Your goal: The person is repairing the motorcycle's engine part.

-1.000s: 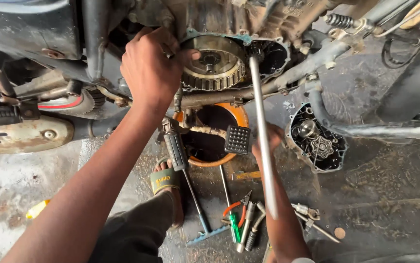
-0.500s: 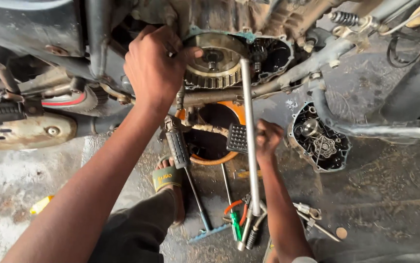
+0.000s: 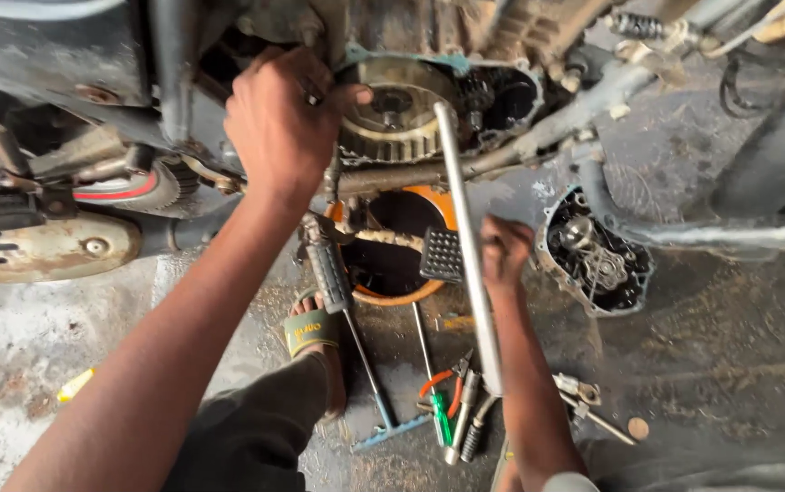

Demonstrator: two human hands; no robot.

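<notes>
Bracing the clutch gear with our clenched left hand, our right hand grips the long wrench; pull squarely.

Motorcycle repair workshop: opened engine, oily floor, scattered tools.

orange drain pan, green-handled screwdriver, silver steel bar

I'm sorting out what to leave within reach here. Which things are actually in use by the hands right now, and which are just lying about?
In use:
left hand on the toothed wheel of the engine
right hand gripping the long metal bar

Lying about:
removed engine cover
pliers and screwdrivers on the floor
T-handle wrench
orange oil pan
</notes>
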